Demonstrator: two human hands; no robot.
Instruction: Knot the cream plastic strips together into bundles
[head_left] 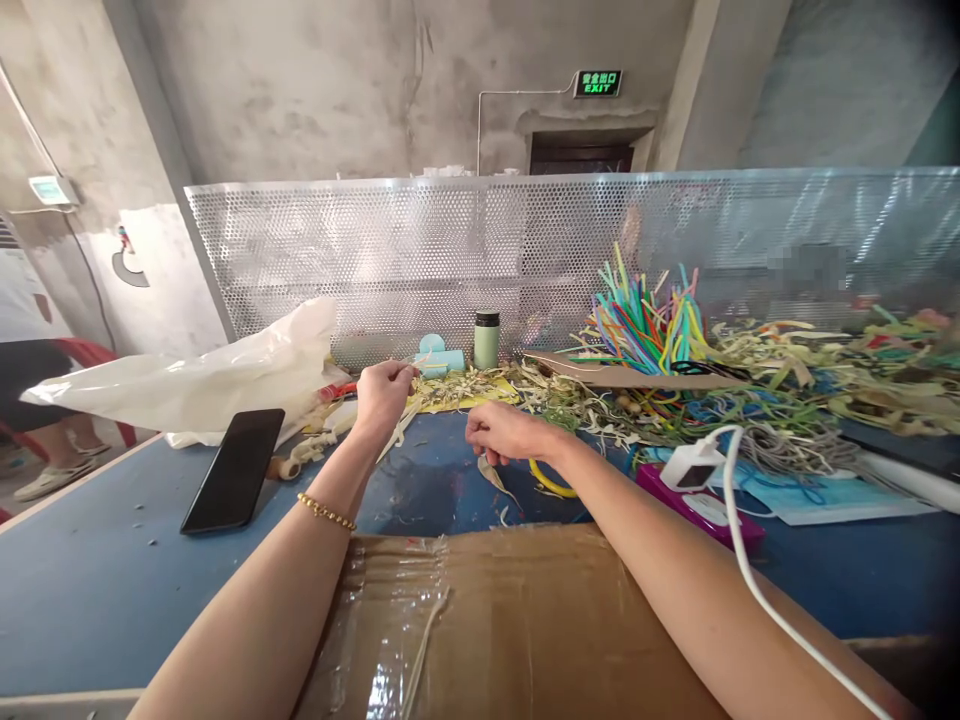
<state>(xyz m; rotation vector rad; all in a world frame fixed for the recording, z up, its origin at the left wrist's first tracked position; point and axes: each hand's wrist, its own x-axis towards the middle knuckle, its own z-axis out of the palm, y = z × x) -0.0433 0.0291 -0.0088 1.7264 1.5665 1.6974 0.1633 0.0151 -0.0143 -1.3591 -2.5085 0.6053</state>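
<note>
Slanting rightward, a pale strip (493,478) points toward cardboard (540,620).

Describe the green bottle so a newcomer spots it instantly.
Find the perforated metal screen along the blue table's far side. Before it, beyond the right hand, stands the upright green bottle. Its black band and taller shape distinguish it from the light-blue object at its left.

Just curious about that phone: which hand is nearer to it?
Left. The left hand is beyond and to the right of the phone; the right hand is farther off to the right.
</note>
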